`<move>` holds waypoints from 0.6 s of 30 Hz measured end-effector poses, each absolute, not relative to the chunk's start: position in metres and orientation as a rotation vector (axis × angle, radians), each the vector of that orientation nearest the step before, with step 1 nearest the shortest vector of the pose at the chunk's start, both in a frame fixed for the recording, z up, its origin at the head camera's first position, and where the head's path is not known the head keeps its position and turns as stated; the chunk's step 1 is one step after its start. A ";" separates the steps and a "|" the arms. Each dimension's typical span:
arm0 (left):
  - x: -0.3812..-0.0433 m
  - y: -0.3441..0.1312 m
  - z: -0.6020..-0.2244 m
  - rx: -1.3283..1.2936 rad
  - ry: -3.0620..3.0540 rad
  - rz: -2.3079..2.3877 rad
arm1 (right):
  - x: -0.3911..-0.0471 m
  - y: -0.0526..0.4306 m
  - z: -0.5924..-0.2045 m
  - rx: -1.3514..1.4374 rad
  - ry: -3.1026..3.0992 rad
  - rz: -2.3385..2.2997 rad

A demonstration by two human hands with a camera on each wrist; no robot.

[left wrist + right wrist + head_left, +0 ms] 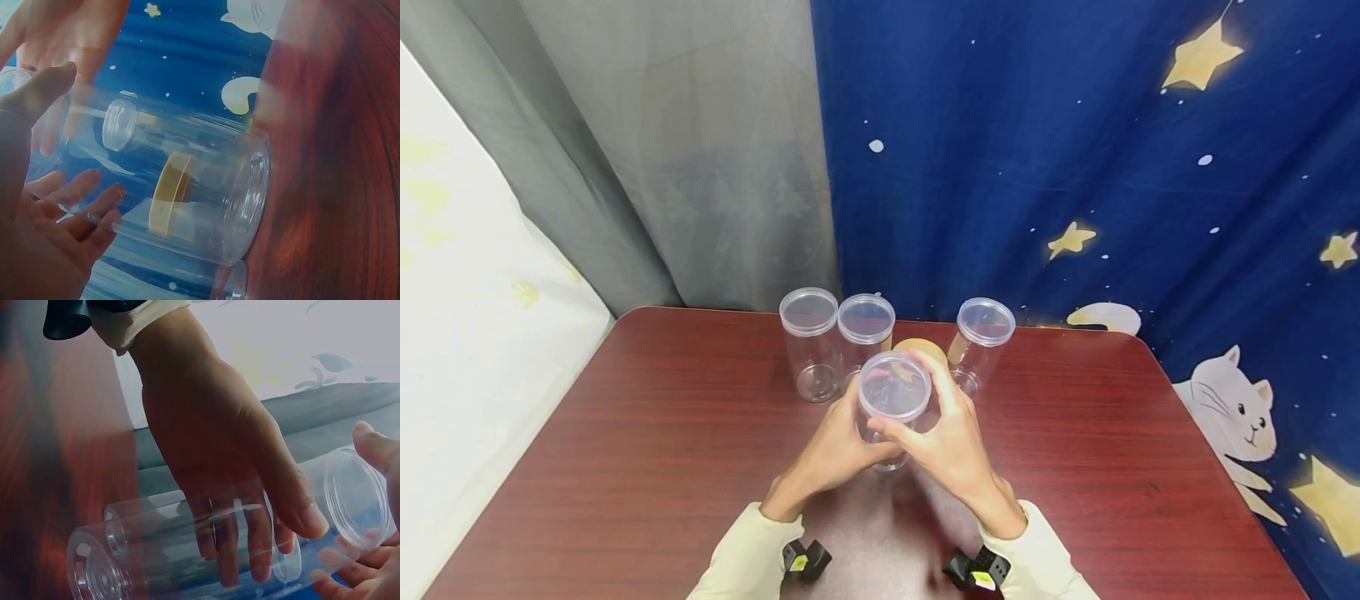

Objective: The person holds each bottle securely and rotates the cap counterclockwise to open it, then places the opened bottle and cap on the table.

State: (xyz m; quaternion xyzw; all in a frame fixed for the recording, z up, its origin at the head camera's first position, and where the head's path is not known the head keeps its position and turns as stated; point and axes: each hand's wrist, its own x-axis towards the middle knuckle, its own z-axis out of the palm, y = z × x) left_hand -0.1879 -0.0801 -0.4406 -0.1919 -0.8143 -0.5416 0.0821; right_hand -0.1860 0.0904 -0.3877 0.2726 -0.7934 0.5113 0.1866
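A clear plastic jar (889, 461), roughly upright, is between the two hands at the table's middle. My left hand (829, 448) holds its body, the thumb on one side and the fingers (257, 544) around the other. My right hand (953, 440) grips the translucent screw lid (895, 387) at the top, with thumb and fingers on opposite sides of the rim. In the right wrist view only part of that hand shows at the right edge. The jar looks empty. Whether its base touches the table, I cannot tell.
Behind the hands stand two clear lidded jars, the far-left jar (811, 358) and its neighbour (867, 321), with another lidded jar (985, 333) to the right. A tan round lid (921, 346) shows among them. Curtains (925, 167) border the dark red table (1075, 433).
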 end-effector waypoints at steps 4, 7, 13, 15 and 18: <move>-0.188 -0.080 -0.440 -0.589 -2.431 -1.621 | -0.188 0.094 -0.387 0.814 -2.239 1.472; -0.186 -0.080 -0.440 -0.592 -2.453 -1.628 | -0.187 0.097 -0.388 0.822 -2.256 1.516; -0.185 -0.080 -0.440 -0.600 -2.469 -1.660 | -0.187 0.101 -0.385 0.851 -2.282 1.543; -0.185 -0.081 -0.438 -0.609 -2.462 -1.670 | -0.189 0.101 -0.383 0.881 -2.280 1.562; -0.186 -0.082 -0.436 -0.634 -2.450 -1.686 | -0.193 0.102 -0.381 0.952 -2.255 1.637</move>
